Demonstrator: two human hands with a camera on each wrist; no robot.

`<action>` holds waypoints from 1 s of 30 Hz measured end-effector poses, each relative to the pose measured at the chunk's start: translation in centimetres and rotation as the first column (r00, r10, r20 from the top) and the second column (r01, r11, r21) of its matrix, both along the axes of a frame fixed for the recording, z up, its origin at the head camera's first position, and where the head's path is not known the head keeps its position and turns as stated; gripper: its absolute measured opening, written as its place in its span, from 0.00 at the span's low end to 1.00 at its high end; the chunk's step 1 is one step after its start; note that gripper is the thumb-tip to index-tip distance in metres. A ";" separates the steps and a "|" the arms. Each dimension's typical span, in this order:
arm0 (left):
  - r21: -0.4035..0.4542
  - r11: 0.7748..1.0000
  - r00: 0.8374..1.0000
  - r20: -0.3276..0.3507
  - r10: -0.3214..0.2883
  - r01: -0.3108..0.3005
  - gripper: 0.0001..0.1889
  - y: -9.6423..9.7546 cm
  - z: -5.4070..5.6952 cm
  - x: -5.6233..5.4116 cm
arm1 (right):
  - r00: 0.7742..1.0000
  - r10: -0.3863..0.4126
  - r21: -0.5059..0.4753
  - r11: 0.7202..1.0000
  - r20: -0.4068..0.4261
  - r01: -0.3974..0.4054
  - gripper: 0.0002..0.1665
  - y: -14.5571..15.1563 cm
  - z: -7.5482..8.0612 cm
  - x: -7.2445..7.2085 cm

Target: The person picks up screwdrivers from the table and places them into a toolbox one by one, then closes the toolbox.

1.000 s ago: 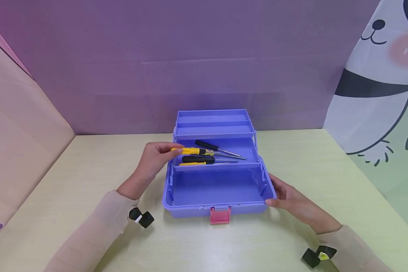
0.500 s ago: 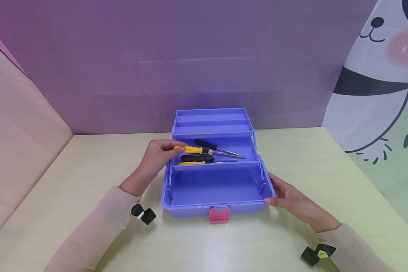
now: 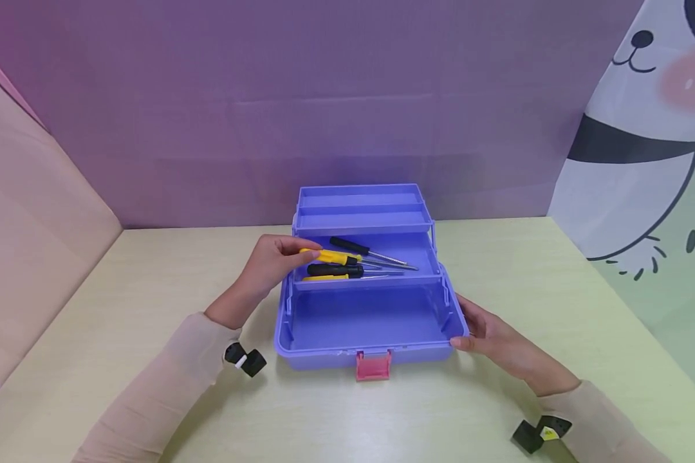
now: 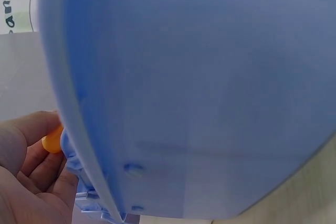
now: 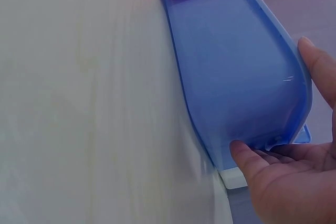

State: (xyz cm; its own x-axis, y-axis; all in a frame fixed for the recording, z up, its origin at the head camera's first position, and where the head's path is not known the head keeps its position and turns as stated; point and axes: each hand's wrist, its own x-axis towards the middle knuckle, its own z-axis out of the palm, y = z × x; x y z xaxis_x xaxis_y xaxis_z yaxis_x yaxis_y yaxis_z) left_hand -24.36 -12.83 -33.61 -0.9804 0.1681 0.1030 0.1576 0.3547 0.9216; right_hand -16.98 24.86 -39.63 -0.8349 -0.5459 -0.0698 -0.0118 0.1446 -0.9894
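Note:
My left hand (image 3: pixel 271 260) pinches the handle end of a yellow screwdriver (image 3: pixel 337 258) between thumb and fingers. Its shaft points right over the middle tray (image 3: pixel 417 247) of a purple-blue toolbox (image 3: pixel 324 361). Beneath and around it in that tray lie a black screwdriver (image 3: pixel 350 245), another black-handled screwdriver (image 3: pixel 327 270) and a yellow-handled one (image 3: pixel 326 278). In the left wrist view the box wall hides all but the yellow handle's end (image 4: pixel 53 142). My right hand (image 3: pixel 494 339) grips the front right corner of the box, thumb on the front, fingers along the side.
Behind the screwdrivers rises the toolbox's upper tray (image 3: pixel 365 197). The deep lower compartment (image 3: pixel 370 318) faces me, with a pink latch (image 3: pixel 373 366) hanging at the front. A pale wooden table (image 3: pixel 197 283) carries the box, and a purple backdrop (image 3: pixel 347 96) stands behind.
My left hand has shifted slightly right with the yellow screwdriver, whose handle now slopes more toward the tray. The right hand keeps its hold on the toolbox corner.

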 end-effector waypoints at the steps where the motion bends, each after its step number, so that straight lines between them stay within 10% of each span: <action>1: 0.000 1.000 1.000 -0.004 -0.003 0.003 0.13 0.0 -0.1 0.0 | 1.000 0.003 -0.003 1.000 -0.001 -0.003 0.52 0.0 0.0 0.0; 30: -0.320 0.947 0.981 -0.177 -0.083 0.022 0.09 0.9 -0.1 -0.3 | 0.999 0.034 -0.050 0.998 -0.015 -0.035 0.50 -0.1 0.0 0.1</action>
